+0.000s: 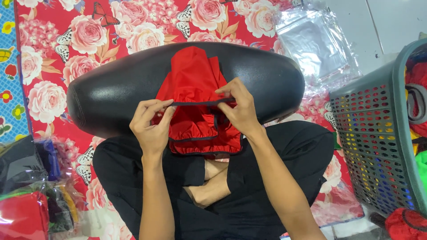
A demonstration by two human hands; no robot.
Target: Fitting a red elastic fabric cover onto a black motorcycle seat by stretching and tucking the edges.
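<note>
Forearms reach out from the bottom of the view over crossed legs in black clothing (267, 186), and the person sits on a floral mat (89, 40) with a black cushion-like seat (106, 89) propped across the lap as a work surface. Draped over the front of that seat lies a red cloth cover (195, 80) edged with a dark elastic band (200, 103); its upper part rests on the curved top while its lower gathered part hangs toward the lap, so the curve seems to hold the fabric spread and steady. Both hands are closed on the band: the left hand (153, 122) pinches one end between thumb and forefinger, and the right hand (240, 109) pinches the other end, the two held apart so the band is drawn taut in a straight line across the red fabric. That tension appears to keep the hem open and easy to handle. At the right stands a grey perforated basket (373, 133) holding coloured items, within easy reach of the right arm. Clear plastic bags (316, 44) lie beyond the seat on the pale floor, and more bagged pieces (26, 195), red and dark ones among them, are piled at the left.
</note>
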